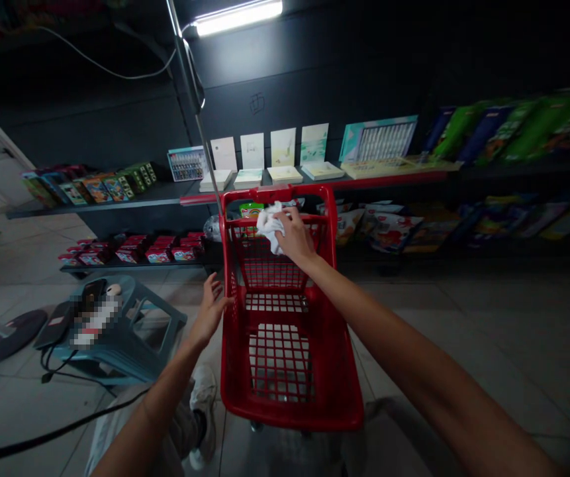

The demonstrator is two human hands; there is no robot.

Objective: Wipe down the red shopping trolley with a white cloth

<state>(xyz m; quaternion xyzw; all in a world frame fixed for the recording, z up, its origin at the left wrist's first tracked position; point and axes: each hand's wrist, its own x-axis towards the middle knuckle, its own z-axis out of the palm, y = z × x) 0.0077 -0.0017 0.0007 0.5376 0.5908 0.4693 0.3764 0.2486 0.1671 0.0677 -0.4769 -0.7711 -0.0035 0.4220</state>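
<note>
We've got our right hand (294,233) clamped around a scrunched-up white cloth (269,224), near the middle of the far edge of the red cart (292,419). Our left hand (209,313) is loosely spread beside the cart's left edge, can't tell if it's touching.

Single head-worn camera, looking forward and down over the wearer's left hand (210,310) and right hand (295,236), red shopping cart (332,361) close ahead and seen from above, tiled floor (433,318) around it, stocked shelf (388,181) farther off, roughly facing the lens.
</note>
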